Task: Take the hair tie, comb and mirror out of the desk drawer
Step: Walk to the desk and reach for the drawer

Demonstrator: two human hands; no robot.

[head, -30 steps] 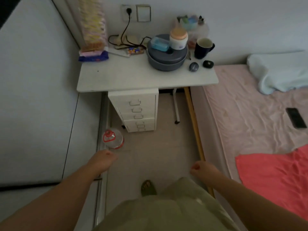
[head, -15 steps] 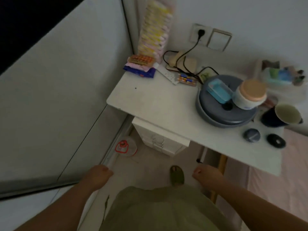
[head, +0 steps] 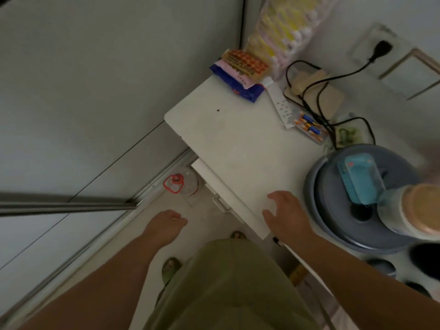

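drawer (head: 226,201) shut under the bench (head: 238,144), right hand (head: 285,215) spread open above its edge, left hand (head: 166,225) loosely curled and empty; next i'd reckon gripping that handle (head: 220,204) and pulling.

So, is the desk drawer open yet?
Shut: the drawer front lies flat under the desk edge, and no inside shows.

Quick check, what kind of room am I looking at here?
Probably a small bedroom or dorm corner: a white desk against the wall, a drawer unit under it, a power strip with cords by a wall socket.
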